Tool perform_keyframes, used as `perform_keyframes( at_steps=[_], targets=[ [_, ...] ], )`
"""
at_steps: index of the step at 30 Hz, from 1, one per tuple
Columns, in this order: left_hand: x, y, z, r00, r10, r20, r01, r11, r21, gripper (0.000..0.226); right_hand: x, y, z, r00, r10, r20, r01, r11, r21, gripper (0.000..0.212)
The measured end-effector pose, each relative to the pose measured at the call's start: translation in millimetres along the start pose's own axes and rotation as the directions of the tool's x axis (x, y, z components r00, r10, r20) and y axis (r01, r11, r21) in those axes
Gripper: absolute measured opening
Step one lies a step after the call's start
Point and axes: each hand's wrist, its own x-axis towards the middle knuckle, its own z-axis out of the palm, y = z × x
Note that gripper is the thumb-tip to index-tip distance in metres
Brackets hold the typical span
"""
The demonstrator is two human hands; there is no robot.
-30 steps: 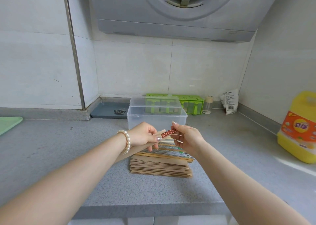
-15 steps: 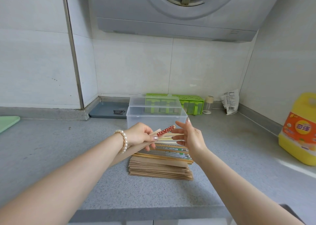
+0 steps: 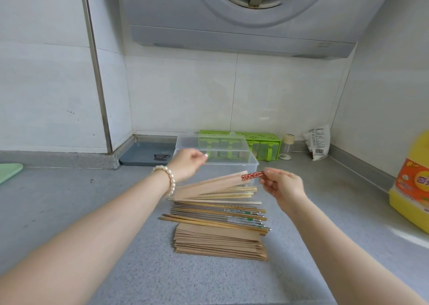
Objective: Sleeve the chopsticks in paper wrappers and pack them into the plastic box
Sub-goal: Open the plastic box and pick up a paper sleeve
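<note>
My right hand (image 3: 284, 187) pinches the red patterned top end of a pair of chopsticks (image 3: 252, 175); most of its length already sits inside a long brown paper wrapper (image 3: 210, 185), which slants down to the left above the pile. My left hand (image 3: 188, 166) hovers over the near rim of the clear plastic box (image 3: 251, 163), its fingers (image 3: 204, 155) loosely curled; I see nothing between them, though I cannot tell for sure.

I judge this pair as good as sleeved, so the step in hand is carrying it to the box. The box stands open just behind the pile on the grey tabletop (image 3: 116, 212), its lid tilted up at the back.

Next I must lift the sleeved pair clear of the loose wooden chopsticks (image 3: 218, 212) and lay it lengthwise in the box, keeping the wrapper from sliding off. Plenty of flat brown wrappers (image 3: 220, 244) lie stacked nearest me, so much work remains.
</note>
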Motion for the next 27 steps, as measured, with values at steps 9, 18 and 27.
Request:
perform_keyframes(
  at_steps=[9,18,27],
  targets=[
    [26,-40,14,0.994,0.097,-0.058,-0.060,0.885,0.462,0.039,62,-30,-16,0.918,-0.062,-0.393,0.102,0.991,0.082,0.009],
    [31,-48,29,0.993,0.115,0.012,-0.108,0.882,0.459,0.040,81,-12,50,0.926,-0.200,-0.321,0.093,0.943,-0.320,0.016],
    [24,-51,18,0.990,0.118,0.079,-0.141,0.889,0.436,0.042,82,7,78,0.960,-0.265,-0.086,0.075,0.543,-0.836,0.035]
  ],
)
